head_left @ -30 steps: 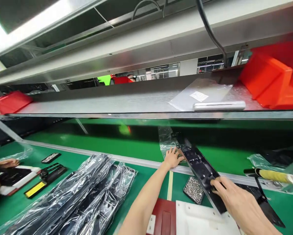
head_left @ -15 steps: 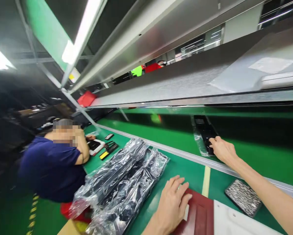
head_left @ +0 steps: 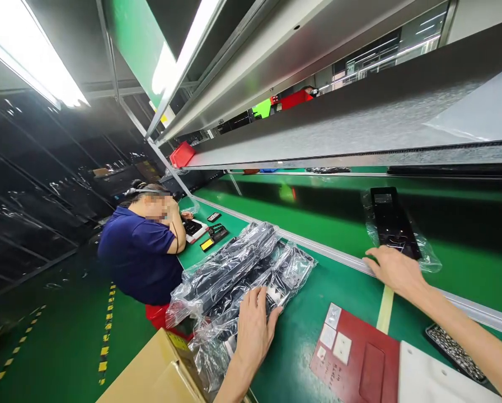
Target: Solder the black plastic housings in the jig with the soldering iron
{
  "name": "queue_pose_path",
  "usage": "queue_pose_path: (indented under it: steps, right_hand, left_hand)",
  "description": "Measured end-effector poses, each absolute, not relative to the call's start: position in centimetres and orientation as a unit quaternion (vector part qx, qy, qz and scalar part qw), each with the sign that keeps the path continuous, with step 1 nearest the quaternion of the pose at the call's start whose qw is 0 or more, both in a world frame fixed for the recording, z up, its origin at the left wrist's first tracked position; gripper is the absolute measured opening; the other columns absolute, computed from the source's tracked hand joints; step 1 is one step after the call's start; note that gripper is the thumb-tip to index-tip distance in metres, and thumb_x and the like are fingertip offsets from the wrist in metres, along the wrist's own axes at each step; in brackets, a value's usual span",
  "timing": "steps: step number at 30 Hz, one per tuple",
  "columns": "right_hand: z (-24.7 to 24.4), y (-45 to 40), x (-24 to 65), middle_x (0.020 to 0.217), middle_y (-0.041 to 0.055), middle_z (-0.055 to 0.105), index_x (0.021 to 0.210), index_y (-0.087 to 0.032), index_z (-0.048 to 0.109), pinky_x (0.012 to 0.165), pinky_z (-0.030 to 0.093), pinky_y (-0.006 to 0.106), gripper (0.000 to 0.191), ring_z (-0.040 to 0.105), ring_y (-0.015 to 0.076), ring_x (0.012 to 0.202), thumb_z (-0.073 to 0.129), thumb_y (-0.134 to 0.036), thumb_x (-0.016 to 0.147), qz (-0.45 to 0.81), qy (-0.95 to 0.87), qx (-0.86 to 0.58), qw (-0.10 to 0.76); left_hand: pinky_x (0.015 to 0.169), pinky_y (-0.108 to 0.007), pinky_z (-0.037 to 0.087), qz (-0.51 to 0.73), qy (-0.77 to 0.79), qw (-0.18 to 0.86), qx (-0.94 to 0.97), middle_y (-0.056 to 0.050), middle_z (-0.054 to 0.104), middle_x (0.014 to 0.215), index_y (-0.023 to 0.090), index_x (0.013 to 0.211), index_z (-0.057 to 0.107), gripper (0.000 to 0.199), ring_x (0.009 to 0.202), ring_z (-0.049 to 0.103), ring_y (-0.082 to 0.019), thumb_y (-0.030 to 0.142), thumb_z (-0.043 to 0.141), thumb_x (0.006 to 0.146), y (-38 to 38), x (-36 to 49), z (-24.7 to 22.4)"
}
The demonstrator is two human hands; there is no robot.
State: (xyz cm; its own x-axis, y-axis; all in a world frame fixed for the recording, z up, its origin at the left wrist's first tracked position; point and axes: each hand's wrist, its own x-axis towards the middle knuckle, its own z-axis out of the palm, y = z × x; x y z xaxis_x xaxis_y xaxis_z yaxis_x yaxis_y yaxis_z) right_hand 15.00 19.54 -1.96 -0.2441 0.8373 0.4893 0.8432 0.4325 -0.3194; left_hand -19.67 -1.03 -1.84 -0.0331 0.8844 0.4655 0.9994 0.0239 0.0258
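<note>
Left hand (head_left: 254, 330) moved onto crinkly bagged parts (head_left: 238, 274); right hand (head_left: 395, 271) touches bagged black plate (head_left: 391, 224).

Both bare arms reach forward, hands palm down and well apart.

The left hand (head_left: 254, 327) lies low in the middle of the view, fingers (head_left: 262, 301) together and stretched forward, thumb out to the right. The right hand (head_left: 395, 271) is farther out on an extended forearm running in from the lower right, its fingers loosely curled and pointing away.
</note>
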Motion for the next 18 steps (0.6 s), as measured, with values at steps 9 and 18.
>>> queue_pose_path:
  steps: [9,18]
  right_hand:
    - [-2.6,10.2,4.7,0.099,0.0069,0.071,0.097,-0.025,0.071,0.075,0.051,0.034,0.022,0.066,0.0222,0.087,0.051,-0.029,0.104,0.005,-0.903,-0.335,0.27]
    - [5.6,7.8,8.0,0.125,0.0126,0.069,0.124,-0.025,0.068,0.089,0.053,0.041,0.028,0.066,0.0271,0.109,0.049,-0.037,0.108,-0.012,-0.908,-0.316,0.275]
  left_hand:
    - [0.103,-0.06,0.059,-0.117,-0.673,0.175,-0.709,-0.013,0.061,0.146,0.023,0.129,0.067,0.046,0.139,0.055,-0.039,0.004,0.063,0.088,-1.1,-19.5,-5.7]
    - [0.091,-0.046,0.067,-0.134,-0.542,0.191,-0.807,-0.01,0.068,0.141,0.021,0.11,0.073,0.033,0.14,0.06,-0.035,0.002,0.05,0.096,-8.8,-17.7,2.5]
